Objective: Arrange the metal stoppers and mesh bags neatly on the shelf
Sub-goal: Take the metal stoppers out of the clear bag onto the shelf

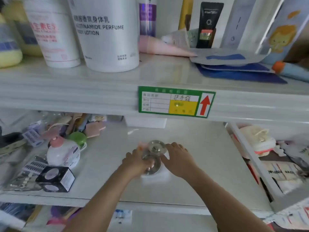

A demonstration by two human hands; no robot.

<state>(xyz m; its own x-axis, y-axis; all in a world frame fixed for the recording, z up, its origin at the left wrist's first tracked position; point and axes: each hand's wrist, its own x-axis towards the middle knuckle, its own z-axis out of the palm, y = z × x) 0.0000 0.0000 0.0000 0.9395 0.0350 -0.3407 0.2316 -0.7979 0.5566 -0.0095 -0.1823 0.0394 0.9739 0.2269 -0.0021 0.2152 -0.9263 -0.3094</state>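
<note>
Fingers (147, 162) of the left hand (135, 162) curl around the nearer metal stopper (151, 166), a round silver disc that lies on a white mesh bag (163, 175) on the middle shelf (200, 164). Motion blur hides how firmly they grip it. The right hand (179, 160) lies flat with its fingers (173, 146) spread loosely, closed on nothing; its fingertips touch the right rim of the farther metal stopper (156, 147), which lies face up just behind the first one, the two discs touching or nearly so. Something small and orange-pink (140, 147) shows just left of the farther disc, too blurred to identify.

To the left on the same shelf stand a white bottle with a pink cap (61, 152), a green round lid (77, 138) and a black box (56, 179), all well apart from the hands. A green shelf label with a red arrow (176, 102) is stuck on the front edge of the upper shelf, where a large white lotion bottle (105, 32) stands.
</note>
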